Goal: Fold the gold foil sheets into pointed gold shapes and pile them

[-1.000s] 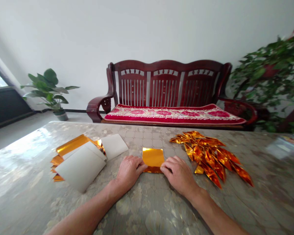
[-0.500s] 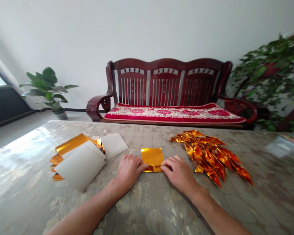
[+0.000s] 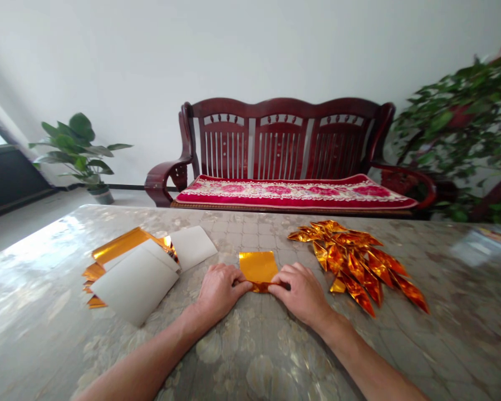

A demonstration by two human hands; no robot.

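Note:
A small sheet of gold foil paper (image 3: 258,266) lies on the table between my hands, its near edge folded up into a narrow strip. My left hand (image 3: 223,285) pinches the left end of that fold between thumb and fingers. At the other end, my right hand (image 3: 299,291) grips the fold the same way, its thumb over the strip. To the right is a pile of folded gold foil pieces (image 3: 359,262), pointed at their ends. Flat foil sheets (image 3: 136,284), several with the white side up, lie fanned out on the left.
The table (image 3: 234,356) has a patterned, glossy cover. A clear plastic packet (image 3: 480,248) rests at its right side. Behind the table stands a dark red wooden bench (image 3: 281,139) with a floral cushion. Potted plants (image 3: 81,150) flank the bench.
The near fold of the gold foil paper has been turned up further, and my right thumb has shifted left along it. My left hand has stayed nearly in place.

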